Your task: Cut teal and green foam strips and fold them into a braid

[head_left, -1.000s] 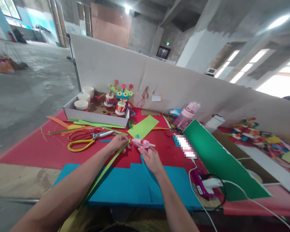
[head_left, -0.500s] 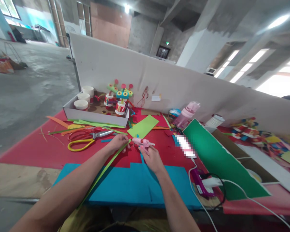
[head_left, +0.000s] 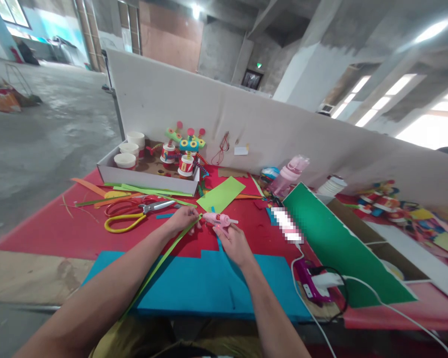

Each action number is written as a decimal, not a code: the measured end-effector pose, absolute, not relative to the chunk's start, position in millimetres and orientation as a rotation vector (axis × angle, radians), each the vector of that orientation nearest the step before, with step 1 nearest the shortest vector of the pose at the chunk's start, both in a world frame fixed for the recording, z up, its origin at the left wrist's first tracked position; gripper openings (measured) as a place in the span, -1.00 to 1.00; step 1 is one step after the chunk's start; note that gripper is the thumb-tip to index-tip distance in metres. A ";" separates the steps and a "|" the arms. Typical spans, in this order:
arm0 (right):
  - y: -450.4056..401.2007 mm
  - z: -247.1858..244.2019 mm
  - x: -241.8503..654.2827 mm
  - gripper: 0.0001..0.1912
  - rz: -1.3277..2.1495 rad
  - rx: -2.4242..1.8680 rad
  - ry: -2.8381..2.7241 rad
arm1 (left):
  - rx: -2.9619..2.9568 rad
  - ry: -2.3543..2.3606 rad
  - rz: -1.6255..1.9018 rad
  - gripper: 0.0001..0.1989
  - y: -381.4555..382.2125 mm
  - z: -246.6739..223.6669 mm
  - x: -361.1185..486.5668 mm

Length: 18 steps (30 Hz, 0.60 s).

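My right hand is closed round the handle of a pink hot glue gun, its nozzle pointing left. Between the fingers of my left hand is the end of a long green paper strip, which trails down toward my lap. The nozzle is at the strip's pinched end; whether they touch I cannot tell. A blue paper strip runs beneath my right hand. Blue sheets lie under my forearms, and a light green sheet lies just beyond the gun.
Yellow-handled scissors lie left of my left hand. Behind them stands a box with paper cups and cup figures. On the right are a pink bottle, a green board and a purple power strip with cables.
Almost nothing differs. Both hands keep their hold, with the glue gun's nozzle still at the end of the green strip.
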State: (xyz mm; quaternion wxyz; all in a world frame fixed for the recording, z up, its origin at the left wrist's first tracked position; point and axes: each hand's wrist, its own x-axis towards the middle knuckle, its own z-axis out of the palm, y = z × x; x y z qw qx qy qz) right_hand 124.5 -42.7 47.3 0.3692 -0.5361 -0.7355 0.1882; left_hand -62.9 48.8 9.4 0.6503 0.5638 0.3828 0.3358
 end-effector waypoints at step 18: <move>-41.2 40.0 139.9 -0.62 0.739 -1.662 -1.410 | 1.164 0.785 0.779 -0.72 52.5 13.9 -67.5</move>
